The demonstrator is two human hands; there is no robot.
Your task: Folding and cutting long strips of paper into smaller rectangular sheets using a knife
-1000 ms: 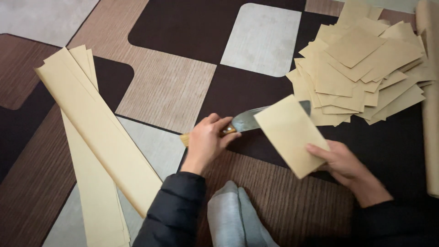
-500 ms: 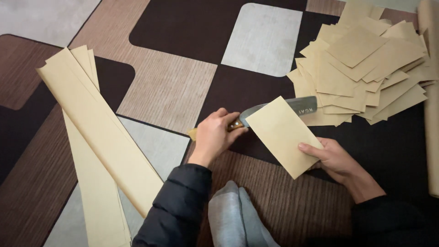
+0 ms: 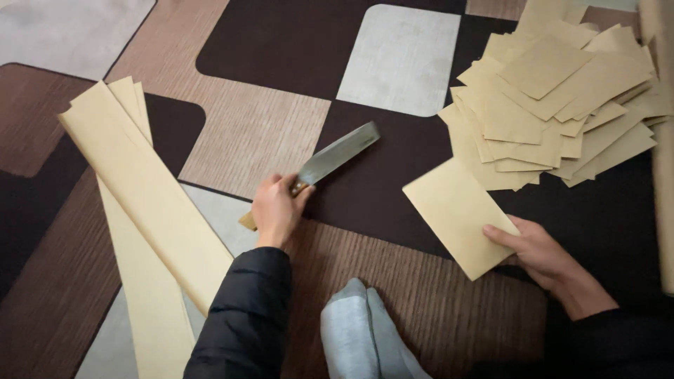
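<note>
Left hand (image 3: 275, 209) has its grip wrapped tight round the handle of a big knife (image 3: 335, 154), blade lying mid-frame over the patterned floor (image 3: 267, 133). Right hand (image 3: 544, 254) pinches a tan paper rectangle (image 3: 456, 214) at lower right, just below the messy pile of cut pieces (image 3: 554, 105). Long paper strips (image 3: 140, 203) lie on the left.
</note>
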